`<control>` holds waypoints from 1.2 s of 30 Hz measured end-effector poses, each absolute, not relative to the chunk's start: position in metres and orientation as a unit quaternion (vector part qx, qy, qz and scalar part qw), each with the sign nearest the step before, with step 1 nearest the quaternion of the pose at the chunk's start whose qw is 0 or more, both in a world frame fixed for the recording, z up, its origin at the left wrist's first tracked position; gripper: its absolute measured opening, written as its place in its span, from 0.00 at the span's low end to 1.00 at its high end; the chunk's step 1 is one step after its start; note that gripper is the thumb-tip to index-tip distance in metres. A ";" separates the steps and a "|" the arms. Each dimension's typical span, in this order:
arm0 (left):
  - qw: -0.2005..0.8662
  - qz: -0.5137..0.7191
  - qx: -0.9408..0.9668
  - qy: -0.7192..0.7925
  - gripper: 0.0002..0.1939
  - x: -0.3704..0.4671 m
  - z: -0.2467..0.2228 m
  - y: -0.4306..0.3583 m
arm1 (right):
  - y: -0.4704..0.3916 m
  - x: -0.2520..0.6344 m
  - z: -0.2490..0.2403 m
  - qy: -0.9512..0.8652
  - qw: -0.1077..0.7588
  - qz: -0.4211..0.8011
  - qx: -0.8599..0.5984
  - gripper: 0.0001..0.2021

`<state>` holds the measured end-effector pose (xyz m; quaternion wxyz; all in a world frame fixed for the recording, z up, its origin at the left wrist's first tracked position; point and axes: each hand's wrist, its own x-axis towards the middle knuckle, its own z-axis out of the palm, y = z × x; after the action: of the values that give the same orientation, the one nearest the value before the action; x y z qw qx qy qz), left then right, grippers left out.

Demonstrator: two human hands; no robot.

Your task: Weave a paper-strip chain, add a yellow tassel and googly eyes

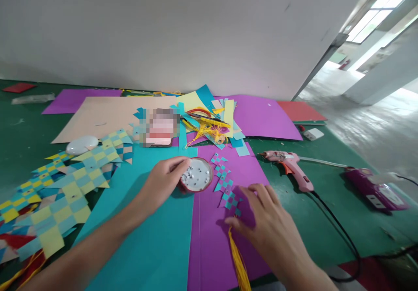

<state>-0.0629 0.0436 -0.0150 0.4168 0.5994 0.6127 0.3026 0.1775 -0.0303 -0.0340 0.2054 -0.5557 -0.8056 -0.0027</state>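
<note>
My left hand (168, 175) is closed on the rim of a small round dish (197, 175) with a reddish edge and a pale inside, where several tiny grey and white beads lie. Beside the dish, on purple paper (209, 247), is a woven paper fish chain (224, 180) in teal and purple checks. A yellow tassel (238, 260) hangs from its near end. My right hand (266, 219) hovers over that end with its fingers apart, the thumb close to the tassel's top; whether it touches is unclear.
A pink glue gun (289, 165) lies at right, near a purple power strip (375, 191). Scissors (209, 119) rest among paper scraps behind. A blurred phone (160, 128) lies left of them. Checked woven paper pieces (72, 182) and a white oval object (82, 145) are at left.
</note>
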 end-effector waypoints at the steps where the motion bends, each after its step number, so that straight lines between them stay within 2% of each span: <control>1: 0.371 0.295 0.620 0.625 0.19 -0.066 -0.014 0.045 | -0.033 0.174 -0.037 -0.802 0.207 -0.006 -0.561 0.29; 8: 0.147 0.229 0.760 0.590 0.16 -0.074 -0.012 0.048 | -0.035 0.164 -0.046 -0.733 0.279 0.101 -0.612 0.17; 11: 0.050 0.277 0.791 0.544 0.13 -0.072 -0.011 0.046 | -0.030 0.164 -0.047 -0.661 0.320 0.215 -0.643 0.14; 13: 0.034 0.306 0.806 0.506 0.13 -0.069 -0.008 0.041 | -0.026 0.164 -0.045 -0.602 0.358 0.312 -0.642 0.14; 16: 0.094 0.317 0.826 0.456 0.16 -0.061 -0.003 0.029 | -0.025 0.161 -0.036 -0.516 0.420 0.425 -0.614 0.18; 19: 0.182 0.316 0.830 0.422 0.13 -0.052 0.000 0.016 | -0.030 0.151 -0.023 -0.460 0.470 0.494 -0.569 0.20; 21: 0.223 0.316 0.819 0.424 0.12 -0.048 0.002 0.011 | -0.035 0.142 -0.018 -0.448 0.479 0.525 -0.542 0.20; 23: 0.252 0.314 0.808 0.430 0.16 -0.045 0.005 0.007 | -0.039 0.136 -0.016 -0.463 0.460 0.539 -0.532 0.19; 26: 0.314 0.292 0.801 0.416 0.21 -0.045 0.009 0.005 | -0.040 0.136 -0.015 -0.510 0.430 0.520 -0.533 0.20; 29: 0.364 0.260 0.802 0.397 0.22 -0.045 0.011 0.005 | -0.035 0.144 -0.010 -0.546 0.447 0.479 -0.522 0.18; 33: 0.381 0.222 0.810 0.386 0.21 -0.044 0.009 0.003 | -0.027 0.146 0.003 -0.596 0.421 0.416 -0.542 0.11; 36: 0.385 0.206 0.813 0.384 0.20 -0.043 0.007 0.001 | -0.026 0.144 0.007 -0.622 0.385 0.402 -0.551 0.11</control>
<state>-0.0430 0.0014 0.0074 0.3855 0.8134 0.3839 0.2060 0.1444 -0.0256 0.0066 0.3848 -0.5512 -0.6218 0.4018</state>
